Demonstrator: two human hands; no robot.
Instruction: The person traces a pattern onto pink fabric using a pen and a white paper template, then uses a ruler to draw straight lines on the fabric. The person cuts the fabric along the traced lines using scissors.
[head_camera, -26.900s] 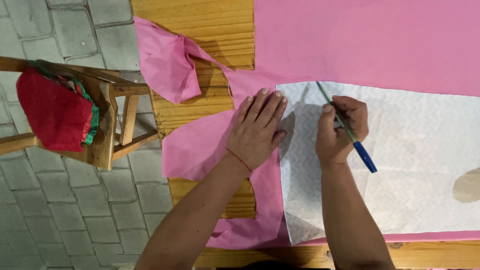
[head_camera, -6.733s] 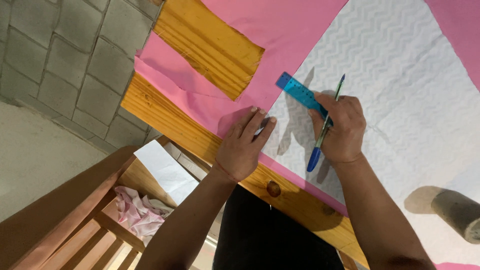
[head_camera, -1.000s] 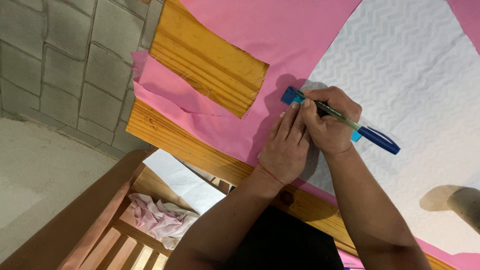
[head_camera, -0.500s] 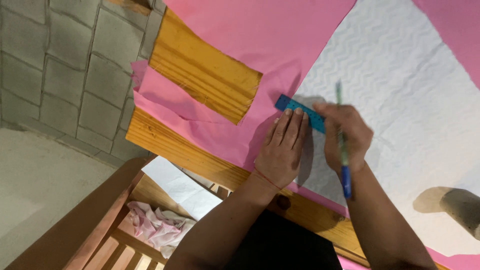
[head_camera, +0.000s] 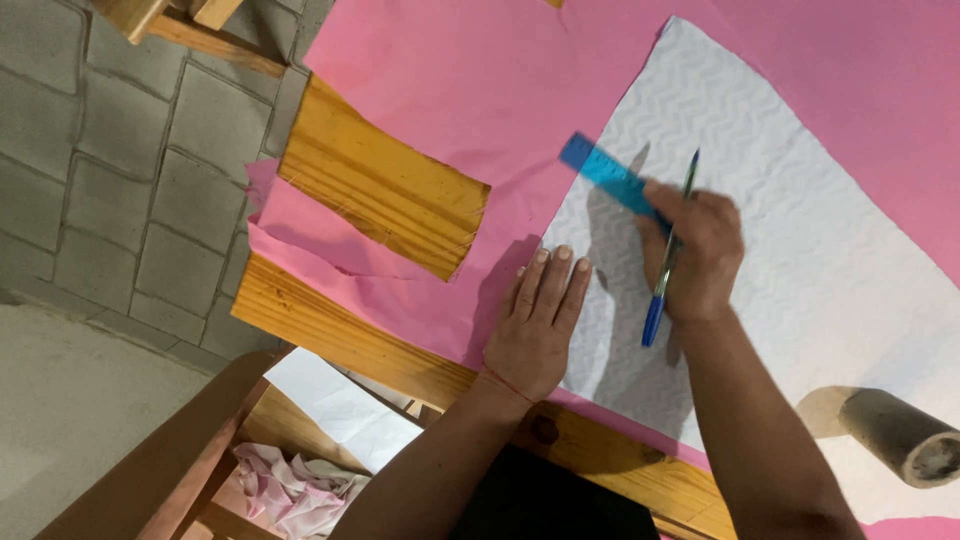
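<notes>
left hand flat, fingers spread, pinning the white sheet edge over pink cloth on the counter. right hand grips pen plus blue ruler. best to press the ruler down flat before marking.

Pink cloth; white sheet, wavy chevron embossing; blue ruler; pen, green barrel, blue cap; worktop, yellow-brown wood; grey paving at nine o'clock.
</notes>
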